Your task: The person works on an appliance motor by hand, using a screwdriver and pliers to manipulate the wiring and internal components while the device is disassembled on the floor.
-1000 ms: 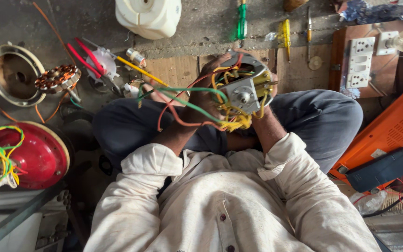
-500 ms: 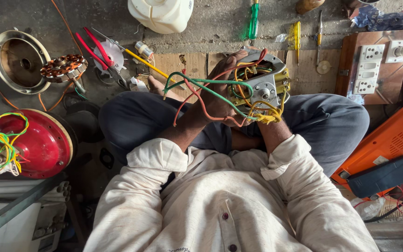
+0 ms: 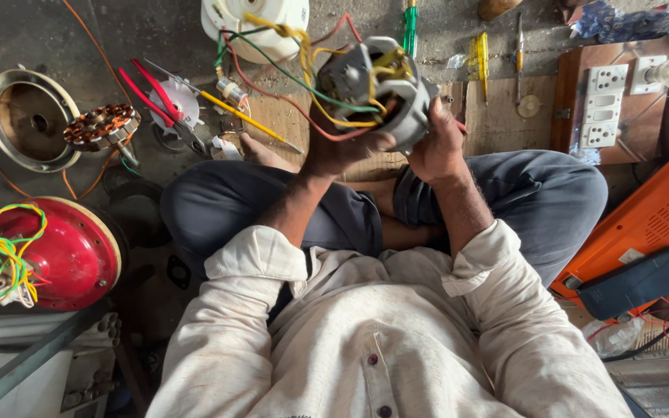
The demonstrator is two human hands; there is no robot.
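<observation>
Head view: the person sits cross-legged on the floor and holds a small grey motor (image 3: 373, 89) up in front of the chest, above the knees and clear of the floor; both hands are on it. The left hand (image 3: 342, 147) is closed around the underside and left flank of the housing, fingers wrapped in among the trailing leads; the right hand (image 3: 435, 143) is clamped on the right flank, thumb up along the casing; both forearms rise from the lap with elbows bent and sleeves rolled back.

The motor looks like cast metal around a wound core, so it is probably dense for its size, rigid, and not slippery; the housing is the sound place to grip, as both hands do now. The loose wires (image 3: 303, 58), yellow, green and red, loop out towards a white plastic casing (image 3: 257, 15) at the top edge; they are soft and would likely tear at their joints if the motor were lifted or swung by them; the windings also look easy to nick.

On the floor to the left lie red-handled pliers (image 3: 152, 93), a yellow-handled screwdriver (image 3: 249, 120), a copper-wound stator (image 3: 102, 125), a metal bowl-shaped cover (image 3: 29, 116) and a red dome cover (image 3: 71, 255) with yellow and green leads; to the right, a wooden switchboard (image 3: 605, 108) and an orange case (image 3: 660, 217).
</observation>
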